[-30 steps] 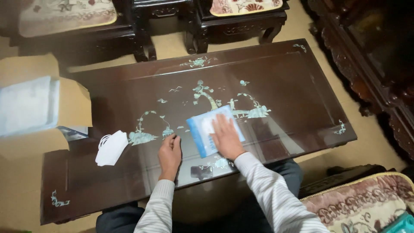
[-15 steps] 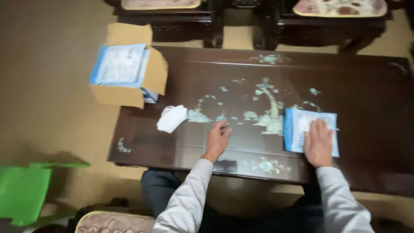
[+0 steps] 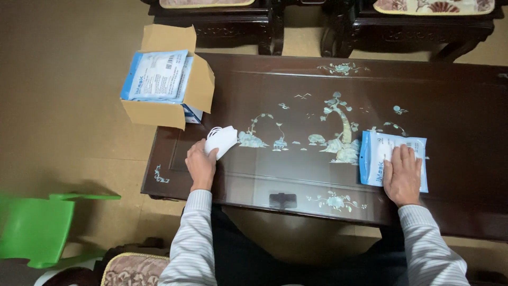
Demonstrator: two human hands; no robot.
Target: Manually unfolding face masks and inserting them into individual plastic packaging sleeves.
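My left hand (image 3: pixel 201 165) rests on the dark inlaid table (image 3: pixel 296 79) with its fingertips on a folded white face mask (image 3: pixel 220 140). My right hand (image 3: pixel 403 176) lies flat on a blue and white mask packet (image 3: pixel 374 153) near the table's right front. Both sleeves are striped. The packet lies flat on the table top, partly covered by my palm.
An open cardboard box (image 3: pixel 159 106) with blue and white packets (image 3: pixel 156 75) inside sits on the table's left end. A green plastic stool (image 3: pixel 37 228) stands on the floor at lower left. Dark wooden chairs (image 3: pixel 418 24) line the far side.
The view has swung left. My left hand has slid left across the table and reached the white mask. My right hand has stayed on the packet.
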